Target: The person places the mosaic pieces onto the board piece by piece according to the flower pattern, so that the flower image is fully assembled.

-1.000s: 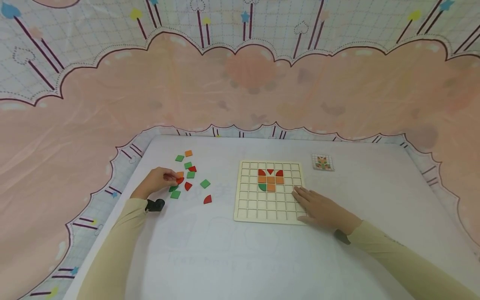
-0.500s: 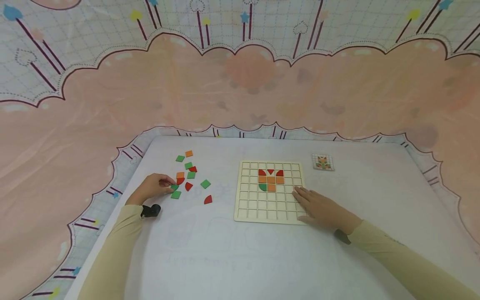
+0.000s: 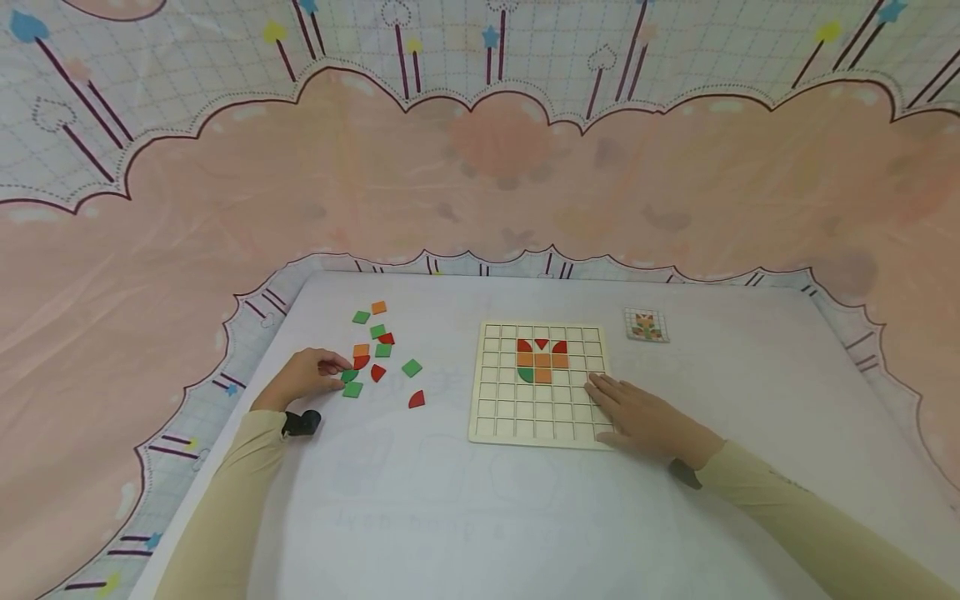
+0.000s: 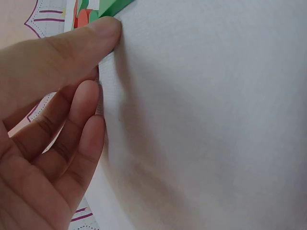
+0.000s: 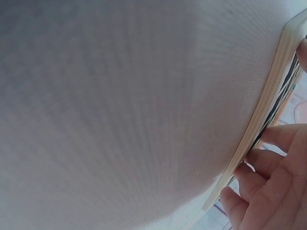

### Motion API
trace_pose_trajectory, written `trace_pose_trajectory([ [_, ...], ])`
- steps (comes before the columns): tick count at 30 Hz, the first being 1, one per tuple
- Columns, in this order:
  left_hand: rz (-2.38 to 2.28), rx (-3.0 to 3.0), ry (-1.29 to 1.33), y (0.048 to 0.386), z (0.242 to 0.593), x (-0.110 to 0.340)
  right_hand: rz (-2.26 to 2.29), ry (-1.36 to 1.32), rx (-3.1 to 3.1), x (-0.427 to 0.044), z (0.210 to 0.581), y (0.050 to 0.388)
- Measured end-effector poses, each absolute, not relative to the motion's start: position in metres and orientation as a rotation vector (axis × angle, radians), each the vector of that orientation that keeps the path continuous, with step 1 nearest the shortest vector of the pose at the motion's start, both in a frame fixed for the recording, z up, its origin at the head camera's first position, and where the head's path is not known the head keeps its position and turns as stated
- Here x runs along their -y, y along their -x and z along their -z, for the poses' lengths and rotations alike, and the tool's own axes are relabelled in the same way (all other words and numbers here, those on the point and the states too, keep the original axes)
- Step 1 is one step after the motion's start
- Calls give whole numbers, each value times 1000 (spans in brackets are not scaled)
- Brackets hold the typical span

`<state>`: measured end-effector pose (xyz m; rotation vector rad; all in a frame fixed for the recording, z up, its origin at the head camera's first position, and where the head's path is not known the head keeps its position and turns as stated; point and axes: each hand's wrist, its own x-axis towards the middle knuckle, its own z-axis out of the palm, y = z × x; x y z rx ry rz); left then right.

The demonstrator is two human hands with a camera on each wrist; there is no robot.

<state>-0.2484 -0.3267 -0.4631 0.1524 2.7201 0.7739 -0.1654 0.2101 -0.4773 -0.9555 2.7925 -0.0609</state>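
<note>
At the left of the head view, my left hand point(image 3: 306, 375) is low over the table by the loose tiles. Its thumb and forefinger pinch a green quarter-circle tile point(image 3: 349, 376), partly hidden by the fingertips. A green diamond-like tile point(image 3: 352, 389) lies just below it, and a red quarter-circle tile point(image 3: 362, 362) just above. My right hand point(image 3: 645, 417) rests with its fingers spread on the right edge of the pale wooden grid board point(image 3: 498, 421). Red, orange and green tiles form part of a pattern in the board's upper middle. Fingers also touch the board's edge point(image 5: 261, 115) in the right wrist view.
Several other loose tiles lie left of the board, among them an orange square point(image 3: 378, 307), a green tile point(image 3: 412, 367) and a red quarter circle point(image 3: 417, 399). A small pattern card point(image 3: 646, 325) lies right of the board. A printed cloth point(image 3: 480, 183) hangs behind the white table point(image 3: 420, 517).
My left hand has shifted slightly down and left, from the orange and red tiles to the green quarter-circle tile, then stayed there. The right hand and board have kept still.
</note>
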Motion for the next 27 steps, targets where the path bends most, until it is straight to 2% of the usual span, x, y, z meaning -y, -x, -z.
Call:
trace_pose_trajectory([
  [8, -763, -2739, -239, 249, 465, 329, 49, 1000, -2807, -211, 477, 165],
  [27, -769, -2730, -194, 246, 465, 330, 56, 994, -2815, -211, 479, 166],
])
